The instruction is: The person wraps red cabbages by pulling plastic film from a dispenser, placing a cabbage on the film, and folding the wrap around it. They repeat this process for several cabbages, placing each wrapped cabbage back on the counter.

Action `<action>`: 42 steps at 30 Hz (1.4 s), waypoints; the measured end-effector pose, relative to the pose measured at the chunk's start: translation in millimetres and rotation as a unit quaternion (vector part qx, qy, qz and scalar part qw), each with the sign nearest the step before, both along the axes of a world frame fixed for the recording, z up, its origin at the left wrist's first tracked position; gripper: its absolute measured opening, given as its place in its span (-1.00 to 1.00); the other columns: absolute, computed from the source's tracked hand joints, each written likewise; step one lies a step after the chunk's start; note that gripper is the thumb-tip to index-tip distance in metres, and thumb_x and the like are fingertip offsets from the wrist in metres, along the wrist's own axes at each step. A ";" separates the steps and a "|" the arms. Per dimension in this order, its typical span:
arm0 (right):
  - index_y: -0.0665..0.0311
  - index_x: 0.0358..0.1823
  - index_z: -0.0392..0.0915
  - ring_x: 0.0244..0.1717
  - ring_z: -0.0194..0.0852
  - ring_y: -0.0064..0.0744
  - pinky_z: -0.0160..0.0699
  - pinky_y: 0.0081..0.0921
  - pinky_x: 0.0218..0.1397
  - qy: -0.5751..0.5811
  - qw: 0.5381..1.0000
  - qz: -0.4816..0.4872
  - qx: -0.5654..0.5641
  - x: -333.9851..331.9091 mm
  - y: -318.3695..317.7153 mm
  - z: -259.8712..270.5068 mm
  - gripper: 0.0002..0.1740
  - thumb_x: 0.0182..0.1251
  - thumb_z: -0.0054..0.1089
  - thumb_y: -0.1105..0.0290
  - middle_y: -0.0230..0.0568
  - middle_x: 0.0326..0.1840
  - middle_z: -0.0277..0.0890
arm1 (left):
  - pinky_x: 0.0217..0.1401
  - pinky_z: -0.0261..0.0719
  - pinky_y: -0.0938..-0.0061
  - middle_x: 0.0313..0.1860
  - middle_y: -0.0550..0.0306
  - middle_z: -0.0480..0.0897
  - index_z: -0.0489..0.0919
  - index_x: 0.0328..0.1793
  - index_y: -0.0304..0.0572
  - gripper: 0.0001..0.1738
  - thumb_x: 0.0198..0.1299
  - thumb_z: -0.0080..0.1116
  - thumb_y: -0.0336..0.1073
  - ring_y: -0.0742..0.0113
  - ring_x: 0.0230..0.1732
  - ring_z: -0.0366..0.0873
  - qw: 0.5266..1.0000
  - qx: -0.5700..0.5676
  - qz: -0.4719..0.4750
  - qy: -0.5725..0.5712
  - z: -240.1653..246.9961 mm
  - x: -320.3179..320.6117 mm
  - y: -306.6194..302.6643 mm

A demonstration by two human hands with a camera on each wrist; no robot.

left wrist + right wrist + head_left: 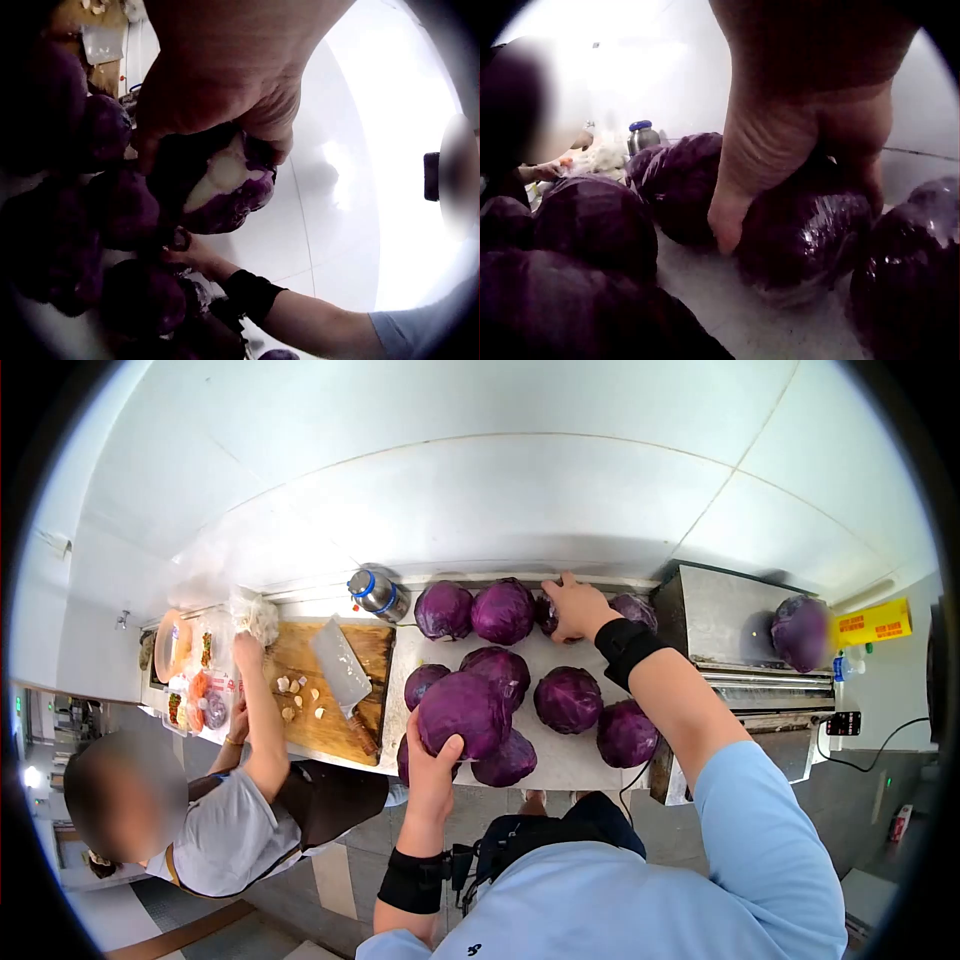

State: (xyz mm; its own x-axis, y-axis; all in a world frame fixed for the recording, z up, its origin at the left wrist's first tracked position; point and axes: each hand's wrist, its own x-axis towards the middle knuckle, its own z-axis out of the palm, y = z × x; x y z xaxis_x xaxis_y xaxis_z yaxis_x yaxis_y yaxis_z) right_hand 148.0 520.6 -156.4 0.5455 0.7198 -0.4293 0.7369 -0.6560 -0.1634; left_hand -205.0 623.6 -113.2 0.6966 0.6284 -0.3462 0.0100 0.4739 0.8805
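My left hand (pixel 432 782) holds a large red cabbage (pixel 465 712) up in front of me, thumb along its near side. In the left wrist view, the pale cut stem end (pixel 226 171) of this cabbage faces the camera. By the wall, my right hand (pixel 582 610) grips another red cabbage (pixel 802 240) in the back row, fingers and thumb on either side; from the head it is mostly hidden under the hand. Several more red cabbages (pixel 567 700) lie around both hands on the pale counter (pixel 560 760), two of them (pixel 503 610) just left of my right hand.
To the left lies a wooden board (pixel 290 735) with a cleaver (pixel 341 665) and garlic cloves. A steel jar (pixel 377 595) stands behind it. Another person (pixel 235 810) works there beside food packs. At right, one cabbage (pixel 800 633) sits on a metal unit (pixel 720 615) near a cable (pixel 870 765).
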 end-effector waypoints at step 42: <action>0.09 0.73 -0.14 0.40 0.43 -0.22 0.63 -0.24 0.31 0.661 0.550 -0.336 0.385 -287.1 -251.8 -67.3 0.04 0.47 0.40 0.06 -0.08 0.54 0.26 | 0.48 0.48 0.22 0.48 -0.08 0.38 0.14 0.69 -0.12 0.05 0.12 0.54 -0.33 0.09 0.43 0.44 0.947 0.256 -0.176 0.076 -73.7 -34.2 -189.0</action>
State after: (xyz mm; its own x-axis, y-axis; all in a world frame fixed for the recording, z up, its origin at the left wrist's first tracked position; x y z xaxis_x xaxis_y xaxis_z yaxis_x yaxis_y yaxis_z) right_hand -139.1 268.8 -223.7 0.3775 0.7920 -0.4798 -0.7256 -0.0689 -0.6847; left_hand -239.1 434.6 -187.0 0.8610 0.4787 -0.1719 0.2333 -0.0714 0.9698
